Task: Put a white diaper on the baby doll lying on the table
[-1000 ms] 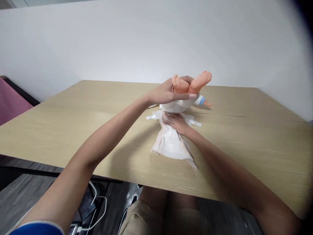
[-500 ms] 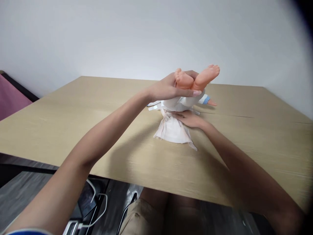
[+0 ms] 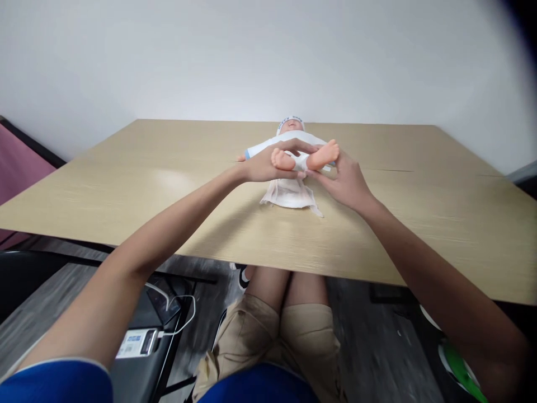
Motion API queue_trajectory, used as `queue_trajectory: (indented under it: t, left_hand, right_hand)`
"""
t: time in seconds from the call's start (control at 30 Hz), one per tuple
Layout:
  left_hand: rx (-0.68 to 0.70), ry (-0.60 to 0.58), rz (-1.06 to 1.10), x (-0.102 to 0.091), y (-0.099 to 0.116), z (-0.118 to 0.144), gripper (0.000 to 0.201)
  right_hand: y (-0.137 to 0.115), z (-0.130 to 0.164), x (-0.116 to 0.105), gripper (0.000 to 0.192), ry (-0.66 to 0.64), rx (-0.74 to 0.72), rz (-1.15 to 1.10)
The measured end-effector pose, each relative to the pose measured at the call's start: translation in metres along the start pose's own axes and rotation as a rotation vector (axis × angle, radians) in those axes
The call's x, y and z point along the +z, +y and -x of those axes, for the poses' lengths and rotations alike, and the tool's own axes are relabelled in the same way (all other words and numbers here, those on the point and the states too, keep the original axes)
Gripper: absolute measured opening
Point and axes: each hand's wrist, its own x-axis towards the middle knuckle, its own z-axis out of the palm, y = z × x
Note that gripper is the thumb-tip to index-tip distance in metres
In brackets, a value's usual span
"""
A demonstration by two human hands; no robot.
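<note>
The left hand [image 3: 268,165] is closed around the ankles of a baby doll [image 3: 293,148], its fingers curled over the top of the legs and its thumb underneath, so that both bare feet [image 3: 321,155] stick out to the right of the grip and point toward the person. The doll lies on its back on a wooden table [image 3: 126,184], well out from the near edge; its body runs away from the grip, with the white top just behind the hand and the capped head [image 3: 290,123] farthest off. One small doll arm with a blue cuff [image 3: 248,155] shows just to the left of the grip.

The right hand [image 3: 346,182] sits just to the right of the feet, fingertips meeting the doll near the heel of the nearer foot. Its fingers are partly curled, but whether they actually pinch anything cannot be told from this view.

Directly below the left hand's grip, a white nappy [image 3: 290,195] lies spread on the table, its upper part tucked under the doll's raised legs and its lower end fanned out toward the person.
</note>
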Motion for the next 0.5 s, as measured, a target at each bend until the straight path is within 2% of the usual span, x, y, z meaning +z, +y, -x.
queue_trajectory:
  t: [0.1,0.23,0.3,0.4,0.5]
  left_hand:
    - [-0.012,-0.030,-0.189,-0.004,-0.009,0.025,0.061]
    - [0.062,-0.135,-0.344,-0.004,-0.035,0.057,0.057]
    - [0.114,-0.201,-0.367,0.001,-0.049,0.069,0.061]
    - [0.165,-0.277,-0.397,0.009,-0.066,0.081,0.065]
    - [0.147,-0.296,-0.412,0.014,-0.074,0.086,0.066]
  right_hand:
    - [0.011,0.011,-0.014,0.043,-0.047,-0.061,-0.007]
    - [0.039,0.036,-0.025,0.032,-0.156,-0.247,0.042]
    - [0.055,0.050,-0.025,0.032,-0.231,-0.308,0.121]
    - [0.075,0.068,-0.020,0.037,-0.330,-0.323,0.234]
    - [0.090,0.080,-0.016,0.040,-0.363,-0.334,0.310]
